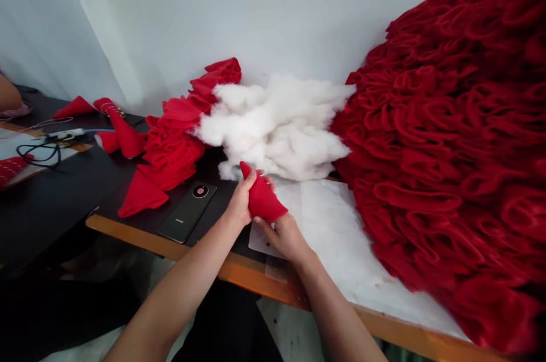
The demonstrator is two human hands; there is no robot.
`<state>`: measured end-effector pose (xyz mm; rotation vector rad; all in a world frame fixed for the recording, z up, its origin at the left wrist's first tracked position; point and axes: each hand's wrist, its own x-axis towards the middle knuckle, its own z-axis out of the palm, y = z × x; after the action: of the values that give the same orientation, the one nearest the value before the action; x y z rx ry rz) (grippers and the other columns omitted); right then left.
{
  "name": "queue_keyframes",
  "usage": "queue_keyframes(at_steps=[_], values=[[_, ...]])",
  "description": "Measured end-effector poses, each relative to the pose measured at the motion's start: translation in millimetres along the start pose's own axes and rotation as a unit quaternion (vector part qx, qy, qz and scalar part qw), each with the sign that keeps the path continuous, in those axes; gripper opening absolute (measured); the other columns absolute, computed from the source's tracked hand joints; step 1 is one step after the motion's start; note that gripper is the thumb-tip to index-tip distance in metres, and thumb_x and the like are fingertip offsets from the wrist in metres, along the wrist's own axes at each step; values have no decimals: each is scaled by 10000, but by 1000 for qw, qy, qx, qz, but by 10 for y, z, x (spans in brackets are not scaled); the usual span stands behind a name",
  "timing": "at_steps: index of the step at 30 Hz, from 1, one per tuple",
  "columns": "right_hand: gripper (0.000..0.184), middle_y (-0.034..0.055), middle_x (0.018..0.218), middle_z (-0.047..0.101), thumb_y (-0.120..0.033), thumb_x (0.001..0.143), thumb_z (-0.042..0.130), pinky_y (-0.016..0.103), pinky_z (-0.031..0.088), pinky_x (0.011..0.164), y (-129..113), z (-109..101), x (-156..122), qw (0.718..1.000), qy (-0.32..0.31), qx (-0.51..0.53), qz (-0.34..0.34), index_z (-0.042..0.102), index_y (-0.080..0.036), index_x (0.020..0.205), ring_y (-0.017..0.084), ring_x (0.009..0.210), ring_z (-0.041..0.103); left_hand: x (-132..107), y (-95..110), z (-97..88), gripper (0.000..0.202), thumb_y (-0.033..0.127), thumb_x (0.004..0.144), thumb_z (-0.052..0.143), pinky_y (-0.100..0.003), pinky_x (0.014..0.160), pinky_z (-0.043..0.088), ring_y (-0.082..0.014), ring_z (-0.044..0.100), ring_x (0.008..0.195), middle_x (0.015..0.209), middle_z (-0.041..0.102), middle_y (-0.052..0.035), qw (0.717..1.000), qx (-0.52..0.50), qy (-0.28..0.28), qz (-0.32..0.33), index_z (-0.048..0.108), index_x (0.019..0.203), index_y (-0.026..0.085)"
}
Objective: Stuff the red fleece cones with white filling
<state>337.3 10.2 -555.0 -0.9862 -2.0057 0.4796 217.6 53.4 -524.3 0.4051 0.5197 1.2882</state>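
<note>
A small red felt cone (pixel 265 198) is held above the near edge of the table, its tip pointing away and up to the left. My left hand (pixel 241 200) wraps around the cone from the left, thumb on top and fingertips showing on the far side. At the cone's wide end is my right hand (pixel 290 238); its fingers go inside and are hidden, while the thumb stays outside under the rim. Whether stuffing is inside the cone cannot be seen. Just beyond both hands lies a loose heap of white fibre stuffing (pixel 281 129).
Many flat red felt pieces (pixel 430 140) pile high on the right. Nested red cones (pixel 173 140) lie left of the stuffing, near a phone (pixel 187 213). White sheeting (pixel 328 225) covers part of the table (pixel 251 274). Farther left are stuffed red pieces (pixel 121 129) and a black cable (pixel 40 153).
</note>
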Motion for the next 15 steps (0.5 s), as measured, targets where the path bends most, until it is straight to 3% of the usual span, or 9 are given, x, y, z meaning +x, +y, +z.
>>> queue_keyframes(at_steps=[2,7,9,11,15], values=[[243,103,976,682,-334,900,510,387,534,715,-10,1,11,1000,18,25,7,612,-176,1054,277,855,641,-8,-1,14,353,443,746,693,-337,736,521,-173,646,690,763,640,-32,1000,6,-2,4,576,911,154],[162,92,935,655,-286,889,542,357,519,689,-54,-1,30,981,189,28,36,636,-197,987,245,811,617,0,-3,40,322,383,747,703,-312,762,503,-165,642,756,803,637,-23,998,-21,22,63,551,935,170],[129,84,863,651,-283,881,556,347,508,657,-66,-5,26,983,175,41,31,644,-192,903,236,762,613,-7,-15,46,349,364,732,720,-322,765,499,-166,637,750,805,631,-20,998,-9,18,65,535,957,174],[156,72,785,653,-307,877,563,350,505,644,-60,-1,18,991,117,61,23,646,-184,826,233,706,614,-21,-31,51,387,357,710,741,-327,758,494,-163,630,734,794,623,-13,998,4,7,69,524,974,177],[219,94,858,684,-362,844,594,384,524,672,11,41,8,995,46,73,46,654,-169,925,262,745,638,-52,-57,63,415,354,698,754,-298,749,476,-137,606,727,787,604,12,995,19,-3,97,525,1002,191]])
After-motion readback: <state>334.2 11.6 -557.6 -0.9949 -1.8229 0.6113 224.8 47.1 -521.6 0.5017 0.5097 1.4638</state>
